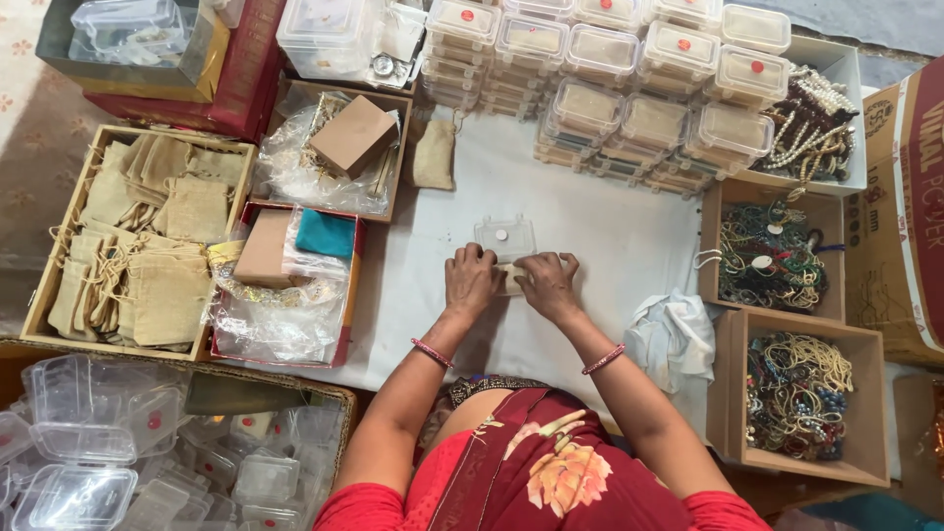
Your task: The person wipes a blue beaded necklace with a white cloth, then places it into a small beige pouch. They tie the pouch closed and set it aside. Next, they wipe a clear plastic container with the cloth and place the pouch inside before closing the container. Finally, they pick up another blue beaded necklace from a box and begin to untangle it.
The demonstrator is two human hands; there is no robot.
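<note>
— Far left? 
— Shallow wooden tray (39,295) packed with beige burlap drawstring pouches (162,285). Below it, a heap of empty clear plastic snap-lid boxes (88,442).

— Next over? 
— Red-edged cardboard box (346,324) holding a flat brown card box (264,248), a folded teal cloth (325,233) and crinkled clear wrap. Above that, another carton with a small brown cardboard box (353,135) lying tilted on plastic bags. Just beside it, one lone beige pouch (434,154) flat on the white-covered counter (610,226).

— Middle? 
— Left hand (470,280) and right hand (549,285) side by side, nearly touching, both pressed down on a small beige burlap pouch (510,276) on the counter. Left grip narrow, fingers curled onto the pouch's left end; right grip likewise narrow, pinching the right end. Most of the pouch hidden under the fingers. Directly behind the knuckles, a small clear plastic hinged box (504,237), lying open, apart from both hands. A pink bangle on each wrist.

— Beyond the hands? 
— Stacks of filled clear lidded boxes with red dots (629,79) along the far edge.

— Right side? 
— Crumpled white cloth (674,334) near the right forearm, then open brown cartons of tangled bead necklaces (796,393), one above the other.
</note>
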